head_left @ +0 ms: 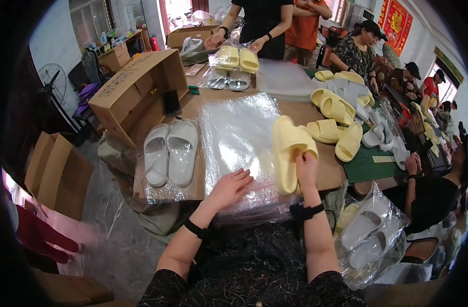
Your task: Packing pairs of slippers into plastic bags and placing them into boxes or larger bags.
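My right hand (306, 169) is closed on a pale yellow slipper (285, 151), held upright over the right edge of a stack of clear plastic bags (234, 128). Whether a second slipper is pressed against it I cannot tell. My left hand (230, 188) lies with fingers stretched out on the near part of the stack, holding nothing. Left of the stack, a pair of light grey slippers (182, 153) rests on clear plastic. More yellow slippers (335, 106) lie loosely in a heap to the right, some with grey ones among them.
An open cardboard box (136, 92) stands on its side at the back left. Across the table a co-worker's hands (257, 45) are at bagged yellow slippers (236, 59). Bagged grey slippers (367, 230) sit low at my right, near another person's arm (412, 189).
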Available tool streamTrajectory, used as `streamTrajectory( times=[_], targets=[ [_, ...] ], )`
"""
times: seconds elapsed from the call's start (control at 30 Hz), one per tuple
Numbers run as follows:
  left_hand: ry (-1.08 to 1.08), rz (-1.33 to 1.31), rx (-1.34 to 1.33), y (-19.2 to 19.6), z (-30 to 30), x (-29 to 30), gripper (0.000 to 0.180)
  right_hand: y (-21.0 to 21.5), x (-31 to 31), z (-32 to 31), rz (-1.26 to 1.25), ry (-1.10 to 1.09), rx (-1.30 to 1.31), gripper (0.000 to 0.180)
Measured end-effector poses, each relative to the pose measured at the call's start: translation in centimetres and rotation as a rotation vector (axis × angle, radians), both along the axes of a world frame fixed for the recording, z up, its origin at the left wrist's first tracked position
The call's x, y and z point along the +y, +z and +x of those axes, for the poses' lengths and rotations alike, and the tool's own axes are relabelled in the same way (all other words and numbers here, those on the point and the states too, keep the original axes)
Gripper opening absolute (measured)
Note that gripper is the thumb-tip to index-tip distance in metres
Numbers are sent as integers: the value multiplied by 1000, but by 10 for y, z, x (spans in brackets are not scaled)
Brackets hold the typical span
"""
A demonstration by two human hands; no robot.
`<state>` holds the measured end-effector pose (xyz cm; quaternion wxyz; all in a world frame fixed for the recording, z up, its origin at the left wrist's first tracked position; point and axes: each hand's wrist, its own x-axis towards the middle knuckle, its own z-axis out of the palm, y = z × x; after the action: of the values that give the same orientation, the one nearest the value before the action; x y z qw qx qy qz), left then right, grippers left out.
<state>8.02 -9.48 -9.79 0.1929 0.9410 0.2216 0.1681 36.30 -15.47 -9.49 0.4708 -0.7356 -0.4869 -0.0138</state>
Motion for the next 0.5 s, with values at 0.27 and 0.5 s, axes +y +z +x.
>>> streamTrajectory(
  times=[0.27,0.5],
  targets=[
    [160,-544,-244,-4,8,16,33,24,-98,-22,365,179,746,24],
    [343,-686,-322,-4,14,22,27,38,-134,-57,201,323,487,26]
  ],
)
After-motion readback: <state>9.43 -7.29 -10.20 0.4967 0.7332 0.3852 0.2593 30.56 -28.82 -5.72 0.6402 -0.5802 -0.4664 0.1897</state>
